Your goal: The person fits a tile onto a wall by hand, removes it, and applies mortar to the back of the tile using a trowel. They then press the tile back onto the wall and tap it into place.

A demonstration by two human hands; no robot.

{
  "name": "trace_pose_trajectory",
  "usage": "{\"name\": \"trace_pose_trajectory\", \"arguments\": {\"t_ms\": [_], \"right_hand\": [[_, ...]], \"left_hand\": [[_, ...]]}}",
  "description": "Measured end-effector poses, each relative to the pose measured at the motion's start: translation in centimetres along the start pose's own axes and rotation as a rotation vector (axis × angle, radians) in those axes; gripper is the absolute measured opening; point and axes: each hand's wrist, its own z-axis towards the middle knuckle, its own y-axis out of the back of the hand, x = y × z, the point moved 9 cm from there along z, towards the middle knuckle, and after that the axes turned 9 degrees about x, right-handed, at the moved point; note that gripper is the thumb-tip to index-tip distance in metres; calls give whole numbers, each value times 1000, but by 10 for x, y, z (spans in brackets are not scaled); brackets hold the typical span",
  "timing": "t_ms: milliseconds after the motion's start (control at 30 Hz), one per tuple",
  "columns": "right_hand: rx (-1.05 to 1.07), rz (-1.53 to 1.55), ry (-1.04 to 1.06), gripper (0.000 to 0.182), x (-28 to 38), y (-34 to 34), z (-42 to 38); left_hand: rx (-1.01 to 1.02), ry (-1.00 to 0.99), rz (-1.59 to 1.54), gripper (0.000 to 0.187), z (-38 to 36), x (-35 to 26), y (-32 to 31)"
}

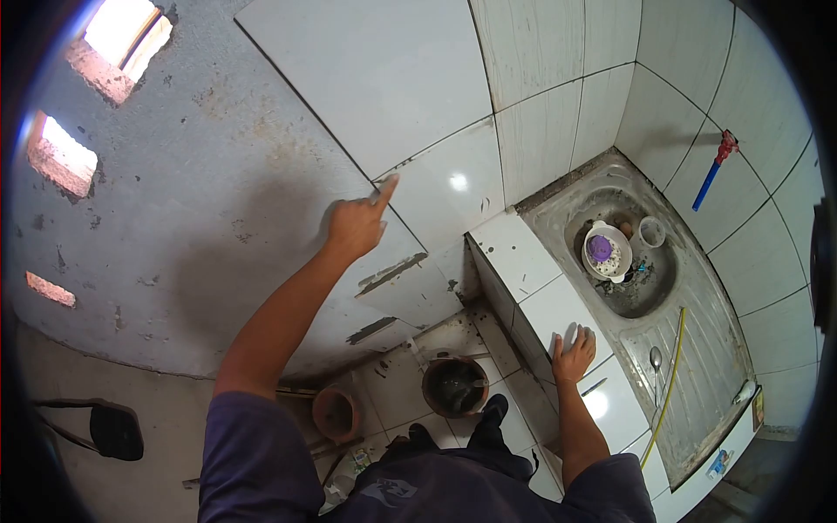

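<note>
My left hand (357, 225) is raised at the wall, its index finger stretched out and touching the edge of a white wall tile (449, 187) near a joint; the other fingers are curled in, with nothing visible in them. Flat on the white tiled counter (558, 314) lies my right hand (574, 353), fingers spread, holding nothing. A small thin dark object (595, 386) rests on the counter just below it. Grey wall (253, 183) borders the tiles on the left, and a dark gap (392, 273) shows under the lower tile.
A steel sink (641, 296) at the right holds a white bowl (615, 261) with a purple item. A spoon (656, 358) and yellow hose (670, 392) lie on its drainboard. On the floor stand a dark bucket (453, 386) and a brown pot (336, 413). A blue-and-red tap (713, 170) juts out.
</note>
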Motion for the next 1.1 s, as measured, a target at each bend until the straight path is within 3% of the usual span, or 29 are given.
{"name": "trace_pose_trajectory", "arguments": {"t_ms": [133, 300, 533, 600, 700, 800, 933, 1000, 1100], "right_hand": [[-3, -11, 7, 58, 0, -1, 1], [18, -6, -8, 58, -3, -3, 1], [6, 18, -2, 55, -4, -1, 1], [7, 19, -6, 55, -5, 0, 1], [10, 31, -11, 56, -4, 2, 0], [7, 29, -2, 55, -3, 3, 1], [11, 38, -6, 54, -3, 3, 3], [18, 41, -9, 54, -4, 1, 1], [23, 29, -7, 54, -4, 0, 3]], "left_hand": [[-139, -58, 76, 89, 35, -28, 8], [45, 109, 242, 87, 57, -20, 9], [67, 197, 318, 86, 48, -6, -17], [302, 180, 422, 89, 48, -6, -40], [195, 52, 227, 96, 31, -32, 1], [118, 18, 229, 100, 43, -39, 10], [240, 141, 235, 104, 66, -27, -4], [192, 158, 244, 91, 65, -22, -6], [238, 188, 259, 92, 61, -18, -14]]}}
